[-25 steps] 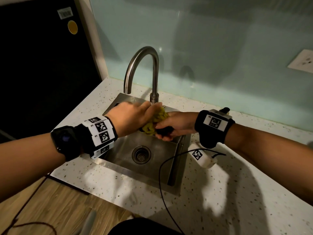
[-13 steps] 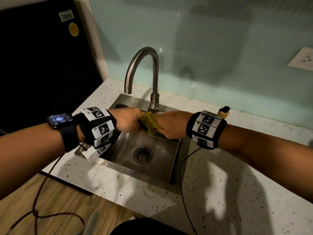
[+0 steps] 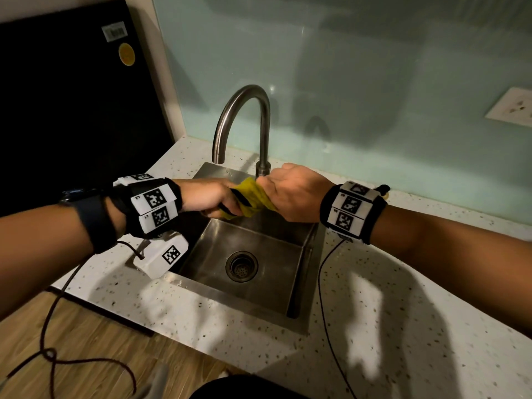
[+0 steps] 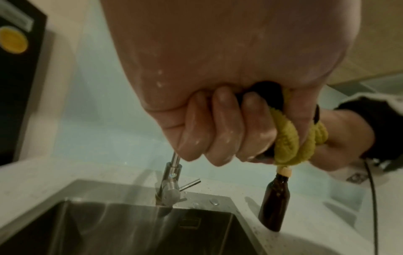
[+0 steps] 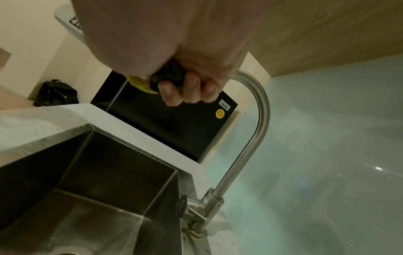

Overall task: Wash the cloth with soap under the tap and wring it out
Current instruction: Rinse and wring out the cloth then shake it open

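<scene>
A yellow cloth (image 3: 251,198) with a black edge is twisted into a short roll over the back of the steel sink (image 3: 299,272). My left hand (image 3: 208,197) grips its left end, fingers (image 4: 220,126) curled round it, wet. My right hand (image 3: 290,194) grips the right end, fist closed, fingers (image 5: 187,89) wrapped over dark and yellow fabric (image 5: 140,84). The curved tap (image 3: 244,122) stands just behind the hands; no water runs from its spout. A brown soap bottle (image 4: 274,201) stands on the counter right of the sink.
Speckled white counter (image 3: 403,326) surrounds the sink; drain (image 3: 241,266) in the basin middle. A black appliance (image 3: 72,105) stands at the left. The tap lever (image 4: 189,183) sticks out at the tap's base. Cables (image 3: 325,298) trail from both wristbands. A wall socket (image 3: 512,106) is at the far right.
The hands have turned against each other and drawn slightly apart, twisting the bunched cloth into a tighter roll. Both wrists rose a little toward the tap base.
</scene>
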